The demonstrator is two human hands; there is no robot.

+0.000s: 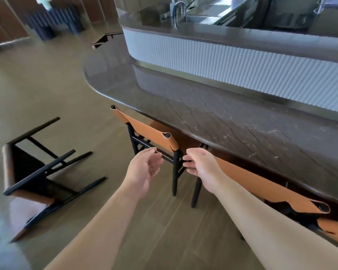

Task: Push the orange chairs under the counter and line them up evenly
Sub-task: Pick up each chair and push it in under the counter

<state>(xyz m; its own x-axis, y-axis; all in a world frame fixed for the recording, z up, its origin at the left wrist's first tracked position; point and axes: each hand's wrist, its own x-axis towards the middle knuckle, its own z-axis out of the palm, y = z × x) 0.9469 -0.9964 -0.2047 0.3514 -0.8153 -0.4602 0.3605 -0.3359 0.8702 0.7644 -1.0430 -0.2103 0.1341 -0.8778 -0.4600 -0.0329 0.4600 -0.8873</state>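
Both hands are released: left hand and right hand flank the chair post. Grasp the backrest evenly and push toward 1 o'clock, squaring it with the desk edge.

A wood-plank floor carries two orange chairs tucked under the dark counter, and a third chair toppled well apart.

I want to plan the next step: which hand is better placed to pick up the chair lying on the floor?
The left hand. The tipped chair lies on the person's left, away from the counter. The right hand is beside the upright chairs, farther away.
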